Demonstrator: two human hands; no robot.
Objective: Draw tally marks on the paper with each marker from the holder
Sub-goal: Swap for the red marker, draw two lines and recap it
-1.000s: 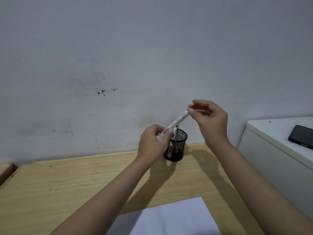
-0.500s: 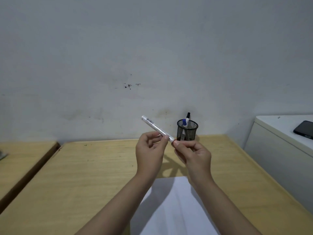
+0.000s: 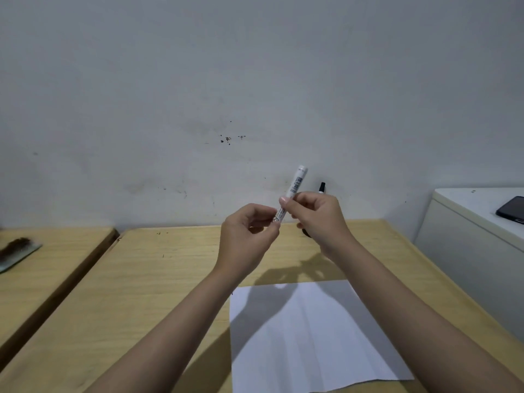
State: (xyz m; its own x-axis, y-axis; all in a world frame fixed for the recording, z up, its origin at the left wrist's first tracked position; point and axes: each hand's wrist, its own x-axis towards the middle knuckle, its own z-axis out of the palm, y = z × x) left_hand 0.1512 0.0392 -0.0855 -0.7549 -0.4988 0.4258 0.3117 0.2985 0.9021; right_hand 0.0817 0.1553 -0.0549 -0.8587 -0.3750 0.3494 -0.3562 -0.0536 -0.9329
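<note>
Over the table [image 3: 175,279], I hold a marker [image 3: 296,184] between both hands, its upper end rising above my fingers [image 3: 285,200], its lower end at the fingertips of my left hand [image 3: 243,239]. My right hand [image 3: 320,219] grips it just right of the left. Behind my right fingers, a second marker [image 3: 322,187] pokes up from the holder [image 3: 305,233], mostly hidden. The paper [image 3: 312,336] lies on the table below and nearer than my fingers. Far right of them, a phone [image 3: 511,209] rests on a cabinet [image 3: 476,222]; far left stands a second table [image 3: 56,256].

The marker [image 3: 295,188] in my right hand [image 3: 317,219] is white with black barcode print. Below my hands, the paper [image 3: 312,336] is plain white, the worktop [image 3: 141,293] pale yellow wood grain.
</note>
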